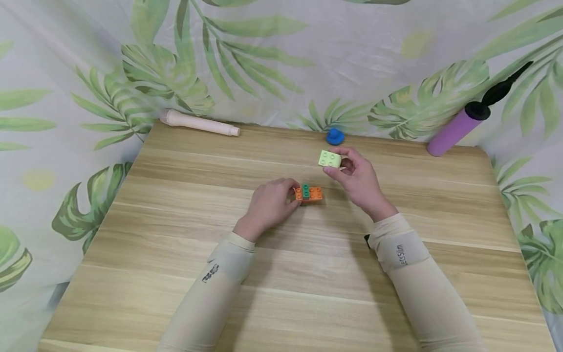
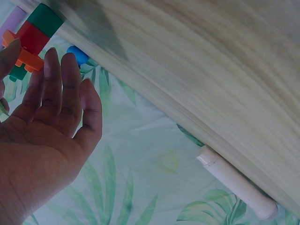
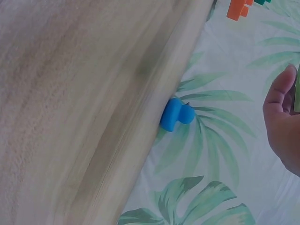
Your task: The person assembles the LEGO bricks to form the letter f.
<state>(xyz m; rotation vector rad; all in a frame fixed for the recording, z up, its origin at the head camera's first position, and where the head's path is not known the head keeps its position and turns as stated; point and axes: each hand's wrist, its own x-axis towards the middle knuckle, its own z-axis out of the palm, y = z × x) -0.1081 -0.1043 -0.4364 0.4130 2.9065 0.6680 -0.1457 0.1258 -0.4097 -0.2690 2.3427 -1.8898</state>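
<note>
In the head view, my left hand [image 1: 272, 201] pinches the left end of an orange toy brick [image 1: 315, 193] between thumb and fingers. A small green brick [image 1: 305, 191] is stacked across the orange one. From the left wrist, a red brick [image 2: 33, 38] and a larger green brick [image 2: 45, 19] show on the stack's opposite side. My right hand [image 1: 361, 182] holds a pale green brick [image 1: 329, 159] by its sides, studs facing the head camera, to the right of and beyond the stack. The two held pieces are apart.
A round blue knobbed piece [image 1: 335, 137] sits at the table's [image 1: 303, 298] back edge. At the back left lies a pale pink tube-shaped object [image 1: 202, 123]. A purple cylinder with a black top [image 1: 457, 128] stands at the back right. Something small and black [image 1: 367, 240] shows beside the right sleeve.
</note>
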